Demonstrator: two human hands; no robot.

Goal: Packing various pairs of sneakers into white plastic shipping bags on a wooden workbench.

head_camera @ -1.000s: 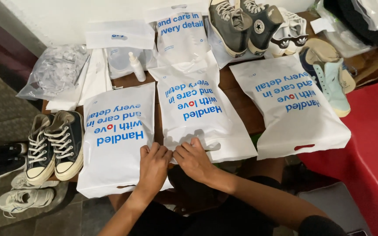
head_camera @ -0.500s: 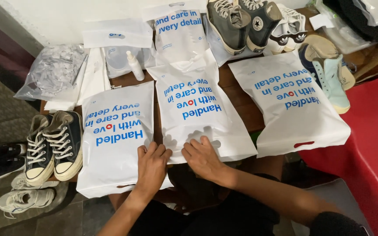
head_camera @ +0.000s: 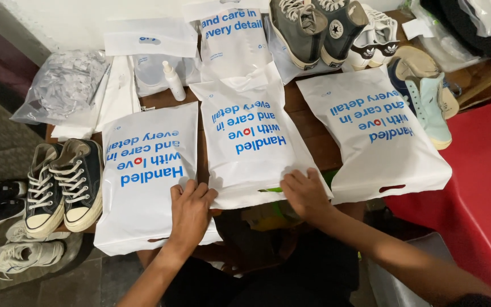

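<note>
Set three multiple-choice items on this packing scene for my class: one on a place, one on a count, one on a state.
1. Where is the small spray bottle?
A. behind the bags B. on the floor C. in a hand
2. How many white bags with blue print lie side by side at the table's front?
A. one B. three C. six
3. What is the right hand doing?
A. hanging free B. holding a shoe C. pressing the middle bag's lower edge

Key: 1 A, it stands beyond them; 2 B, three in a row; 3 C, fingers lie on it.

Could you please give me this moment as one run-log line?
left hand: flat on left white plastic mailer bag | right hand: pressing middle white plastic mailer bag edge | surface: wooden table
</note>
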